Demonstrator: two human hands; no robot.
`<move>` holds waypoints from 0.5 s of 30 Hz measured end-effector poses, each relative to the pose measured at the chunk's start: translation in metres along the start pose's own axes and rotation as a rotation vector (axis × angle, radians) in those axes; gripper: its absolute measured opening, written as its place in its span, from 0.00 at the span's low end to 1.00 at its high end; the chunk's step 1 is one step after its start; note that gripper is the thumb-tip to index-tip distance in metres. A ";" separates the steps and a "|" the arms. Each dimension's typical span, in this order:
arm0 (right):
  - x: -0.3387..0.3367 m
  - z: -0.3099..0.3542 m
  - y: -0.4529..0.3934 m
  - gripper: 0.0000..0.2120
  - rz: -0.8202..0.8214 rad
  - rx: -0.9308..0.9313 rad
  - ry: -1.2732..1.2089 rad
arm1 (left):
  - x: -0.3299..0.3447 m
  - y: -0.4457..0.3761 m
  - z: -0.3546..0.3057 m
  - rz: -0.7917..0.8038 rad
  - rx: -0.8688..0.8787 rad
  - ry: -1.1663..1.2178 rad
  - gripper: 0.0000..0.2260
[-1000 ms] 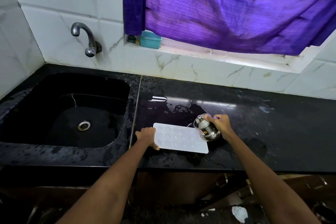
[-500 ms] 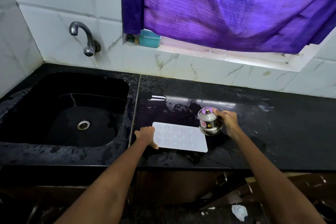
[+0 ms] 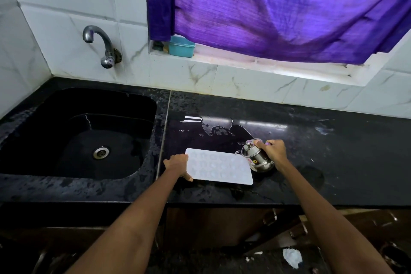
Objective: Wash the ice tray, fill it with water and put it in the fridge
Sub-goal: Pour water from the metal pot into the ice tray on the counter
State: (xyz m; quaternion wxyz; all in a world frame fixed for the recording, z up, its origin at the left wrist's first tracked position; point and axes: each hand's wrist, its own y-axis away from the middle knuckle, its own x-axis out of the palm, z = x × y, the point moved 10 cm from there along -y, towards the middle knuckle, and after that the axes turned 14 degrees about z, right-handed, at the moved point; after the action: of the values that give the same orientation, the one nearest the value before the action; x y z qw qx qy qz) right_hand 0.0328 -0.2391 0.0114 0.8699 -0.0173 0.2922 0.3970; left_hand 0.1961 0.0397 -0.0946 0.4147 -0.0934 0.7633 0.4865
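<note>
A white ice tray (image 3: 219, 166) with rows of small round cells lies flat on the black counter (image 3: 333, 151), just right of the sink. My left hand (image 3: 178, 165) grips the tray's left edge, thumb on its near corner. My right hand (image 3: 274, 150) holds a small steel kettle (image 3: 256, 155) by its handle at the tray's right end. The kettle tilts left, with its spout over the tray's top right corner. Whether water flows from it cannot be made out.
A black sink (image 3: 77, 131) with a drain sits at the left, under a wall tap (image 3: 100, 44). Water is pooled on the counter behind the tray. A teal box (image 3: 181, 46) stands on the window ledge under a purple curtain (image 3: 278, 6).
The kettle stood nearly upright half a second ago and is tilted left over the tray again, as it was a second ago. My left hand has stayed on the tray's edge.
</note>
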 end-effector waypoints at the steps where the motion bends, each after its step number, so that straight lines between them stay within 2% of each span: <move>1: 0.000 0.001 0.000 0.26 0.000 -0.003 0.014 | 0.000 0.000 0.000 0.000 0.000 0.001 0.41; 15: -0.010 0.009 0.005 0.25 -0.008 -0.025 0.065 | -0.001 0.004 -0.001 0.001 -0.005 -0.010 0.39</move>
State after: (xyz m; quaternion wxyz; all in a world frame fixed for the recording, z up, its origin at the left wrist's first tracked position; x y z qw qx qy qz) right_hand 0.0285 -0.2398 0.0249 0.8612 -0.0422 0.3151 0.3965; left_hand 0.1937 0.0409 -0.0912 0.4181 -0.0916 0.7600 0.4891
